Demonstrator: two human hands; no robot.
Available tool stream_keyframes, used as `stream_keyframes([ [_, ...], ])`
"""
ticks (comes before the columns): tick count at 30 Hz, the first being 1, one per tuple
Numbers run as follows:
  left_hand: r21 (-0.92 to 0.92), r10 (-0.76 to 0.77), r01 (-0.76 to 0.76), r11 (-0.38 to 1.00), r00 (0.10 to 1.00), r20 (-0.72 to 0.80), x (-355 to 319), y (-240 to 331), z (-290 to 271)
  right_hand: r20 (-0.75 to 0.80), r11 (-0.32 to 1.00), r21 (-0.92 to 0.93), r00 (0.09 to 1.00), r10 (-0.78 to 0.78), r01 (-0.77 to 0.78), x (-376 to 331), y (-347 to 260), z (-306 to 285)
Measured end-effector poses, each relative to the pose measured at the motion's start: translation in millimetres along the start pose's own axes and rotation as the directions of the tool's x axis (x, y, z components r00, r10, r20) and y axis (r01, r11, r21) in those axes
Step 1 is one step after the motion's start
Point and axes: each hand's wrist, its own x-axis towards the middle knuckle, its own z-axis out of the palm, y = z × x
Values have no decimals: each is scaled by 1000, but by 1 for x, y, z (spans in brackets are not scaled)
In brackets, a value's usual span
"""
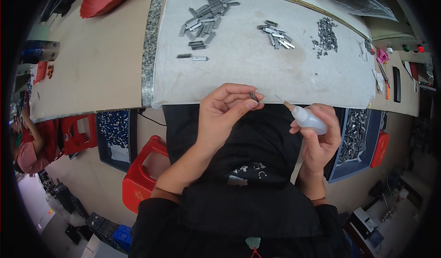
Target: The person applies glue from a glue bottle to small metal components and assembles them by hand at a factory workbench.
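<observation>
The person's left hand (pixel 225 106) is pinching a small, narrow, dark grey metal piece (pixel 253 96) near the front edge of the worktop (pixel 220 76). Close to that same edge, the right hand (pixel 327 131) is gripping a translucent white bottle (pixel 308 121), whose rounded body is tapering to a brownish collar and a thin needle slanting leftward, apart from the piece.

On the matt sheet (pixel 229 69) lie metal bars (pixel 207 15), some dull, some shiny, and glinting metal bits (pixel 327 35), with a speckled, stone-like strip (pixel 149 51) along its left edge and a smooth, translucent plastic bottle (pixel 311 121) off its near edge.
</observation>
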Motion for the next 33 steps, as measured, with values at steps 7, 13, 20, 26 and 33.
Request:
stream_keyframes([
  [7, 155, 37, -40, 987, 999, 22, -1, 1, -1, -249, 991, 98, 966, -68, 95, 2, -10, 11],
  [13, 280, 120, -136, 950, 990, 72, -2, 0, -1, -2, 933, -79, 936, -352, 351, 4, -10, 7],
  [20, 345, 167, -202, 917, 978, 128, -2, -1, -4, 47, 918, -138, 929, -368, 371, 0, -9, 9],
  [26, 315, 149, -164, 935, 986, 73, -3, 0, 0, 93, 910, -169, 925, -367, 378, 0, -10, 8],
  [33, 305, 150, -164, 938, 986, 70, -4, -1, -1, 113, 907, -179, 924, -366, 381, 2, -11, 8],
])
